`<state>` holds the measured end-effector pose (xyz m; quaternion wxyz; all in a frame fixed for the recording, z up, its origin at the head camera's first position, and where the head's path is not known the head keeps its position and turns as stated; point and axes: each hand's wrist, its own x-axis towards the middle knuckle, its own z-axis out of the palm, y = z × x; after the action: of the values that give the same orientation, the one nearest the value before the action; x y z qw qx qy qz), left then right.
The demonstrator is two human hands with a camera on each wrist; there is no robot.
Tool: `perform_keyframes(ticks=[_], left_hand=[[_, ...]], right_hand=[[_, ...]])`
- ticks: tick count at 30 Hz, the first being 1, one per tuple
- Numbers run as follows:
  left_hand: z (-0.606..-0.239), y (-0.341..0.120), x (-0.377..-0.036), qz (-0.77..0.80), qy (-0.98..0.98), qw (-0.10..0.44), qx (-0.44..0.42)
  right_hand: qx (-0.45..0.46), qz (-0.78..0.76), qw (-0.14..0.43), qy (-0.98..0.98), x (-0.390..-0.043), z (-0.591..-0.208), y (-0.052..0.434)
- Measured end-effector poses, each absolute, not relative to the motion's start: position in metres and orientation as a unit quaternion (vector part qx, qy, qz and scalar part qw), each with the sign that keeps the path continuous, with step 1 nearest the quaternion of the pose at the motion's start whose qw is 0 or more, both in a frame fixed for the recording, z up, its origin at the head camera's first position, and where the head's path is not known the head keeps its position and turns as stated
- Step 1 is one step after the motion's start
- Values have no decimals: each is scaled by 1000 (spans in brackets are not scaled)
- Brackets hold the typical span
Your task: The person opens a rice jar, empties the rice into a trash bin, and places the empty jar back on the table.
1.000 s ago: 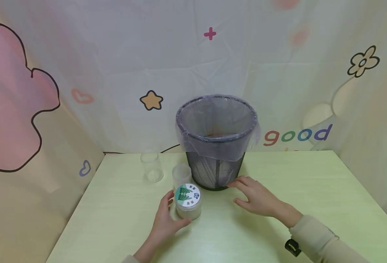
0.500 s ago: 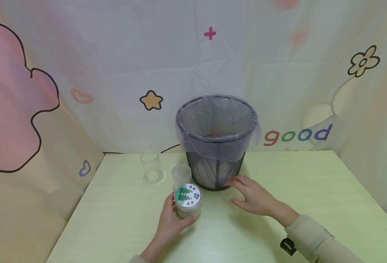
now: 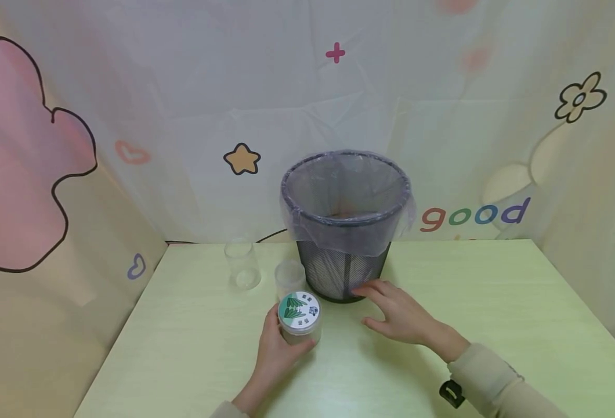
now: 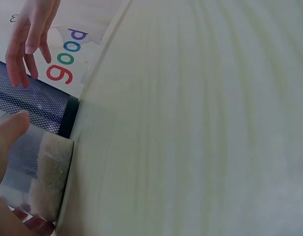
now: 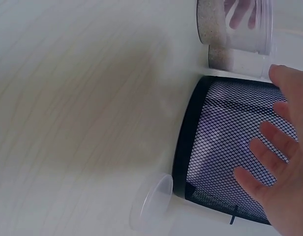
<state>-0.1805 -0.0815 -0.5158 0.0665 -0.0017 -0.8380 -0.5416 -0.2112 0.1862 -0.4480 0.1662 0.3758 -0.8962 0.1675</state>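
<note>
My left hand (image 3: 280,351) grips a clear round jar (image 3: 301,332) on the table, thumb in front and fingers round its left side. A white and green lid label with a leafy print tops the jar. Pale grainy stuff fills its lower part (image 4: 52,174) in the left wrist view. To the right, my right hand (image 3: 401,313) hovers with loose, spread fingers and holds nothing. Its fingertips overlap the foot of a black mesh wastebasket (image 3: 346,273) in the head view; the right wrist view has the palm (image 5: 294,182) before the mesh.
A purple translucent bag (image 3: 339,235) lines the wastebasket. A second clear container (image 3: 289,276) stands right behind the jar, and a clear cup (image 3: 243,270) farther left. By the basket's foot lies a clear round plastic piece (image 5: 152,202). A printed curtain (image 3: 203,174) hangs behind.
My left hand has moved in to the right and closed round the jar, which has stayed in place. My right hand has drifted slightly left.
</note>
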Motion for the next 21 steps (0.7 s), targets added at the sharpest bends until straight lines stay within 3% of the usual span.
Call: perform_keyframes(ticks=[21], left_hand=[[-512,-72,-180,-530,-845,75,1]], right_hand=[[349,186,159,-904,-208,-440,180]])
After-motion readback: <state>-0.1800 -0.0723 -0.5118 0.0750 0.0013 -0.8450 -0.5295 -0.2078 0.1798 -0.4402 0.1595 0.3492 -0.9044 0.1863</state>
